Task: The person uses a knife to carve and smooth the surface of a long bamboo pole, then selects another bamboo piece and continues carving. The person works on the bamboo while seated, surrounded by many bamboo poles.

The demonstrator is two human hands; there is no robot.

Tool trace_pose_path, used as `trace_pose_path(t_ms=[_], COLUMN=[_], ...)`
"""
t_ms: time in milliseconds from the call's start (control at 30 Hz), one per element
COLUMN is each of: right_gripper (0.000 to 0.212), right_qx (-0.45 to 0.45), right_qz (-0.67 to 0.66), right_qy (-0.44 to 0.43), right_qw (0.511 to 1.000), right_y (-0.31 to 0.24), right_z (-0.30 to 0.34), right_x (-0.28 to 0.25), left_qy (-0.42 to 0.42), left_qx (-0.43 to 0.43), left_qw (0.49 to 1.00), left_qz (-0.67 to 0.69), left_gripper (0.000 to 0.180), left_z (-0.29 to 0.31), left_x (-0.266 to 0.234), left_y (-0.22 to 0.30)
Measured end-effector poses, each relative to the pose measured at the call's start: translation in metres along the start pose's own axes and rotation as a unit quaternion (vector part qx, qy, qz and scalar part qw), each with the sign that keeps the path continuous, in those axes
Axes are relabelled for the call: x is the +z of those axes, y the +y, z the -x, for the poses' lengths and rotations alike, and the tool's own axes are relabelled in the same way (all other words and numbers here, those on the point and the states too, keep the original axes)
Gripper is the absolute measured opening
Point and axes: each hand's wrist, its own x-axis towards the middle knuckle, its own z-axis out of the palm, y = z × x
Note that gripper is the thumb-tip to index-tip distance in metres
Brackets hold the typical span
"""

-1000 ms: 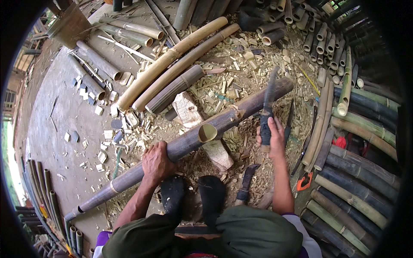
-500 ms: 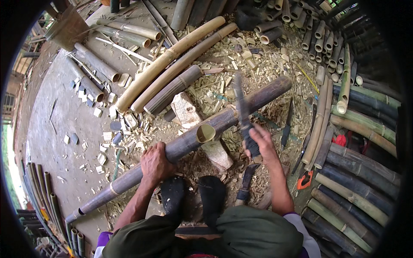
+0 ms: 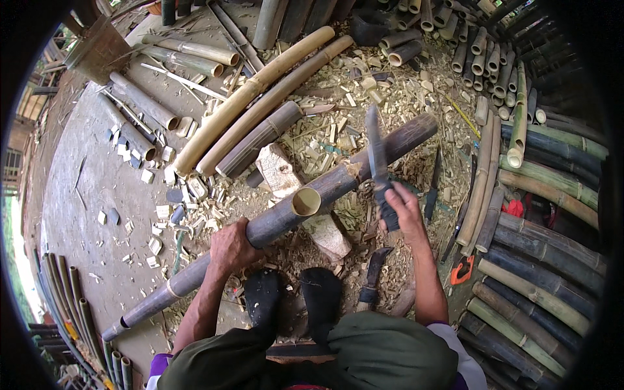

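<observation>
Chip-strewn floor (image 3: 107,185), stacked bamboo (image 3: 545,252); left fingers (image 3: 229,233) clamp a pole (image 3: 337,183), right fingers (image 3: 398,201) a knife (image 3: 377,153)

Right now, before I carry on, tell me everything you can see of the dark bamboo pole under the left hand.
The bamboo pole is long, round and dark grey-brown, slanting from lower left to upper right. It has a pale ring toward the lower end, an oval opening with a pale inside, and a rough, chipped patch farther up. It lies across a whitish block; the left hand grips it. A knife blade overlaps it; contact is unclear.
</observation>
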Motion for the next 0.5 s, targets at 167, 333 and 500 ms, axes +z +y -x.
trace_pose_path(t_ms=[167, 333, 500], right_gripper=[0.043, 0.045, 0.04], right_qx=[0.068, 0.041, -0.045], right_qz=[0.036, 0.027, -0.135], right_qy=[-0.102, -0.22, 0.147], right_qw=[0.992, 0.974, 0.979], right_y=[0.019, 0.018, 0.027], right_z=[0.004, 0.026, 0.046], right_x=[0.008, 0.048, 0.071], left_qy=[0.004, -0.001, -0.117], left_qx=[-0.003, 0.033, 0.047], left_qw=[1.0, 0.999, 0.992], left_qz=[-0.005, 0.037, -0.02], left_gripper=[0.065, 0.063, 0.069], left_z=[0.0, 0.0, -0.002], left_x=[0.001, -0.008, -0.018], left_y=[-0.001, 0.0, -0.063])
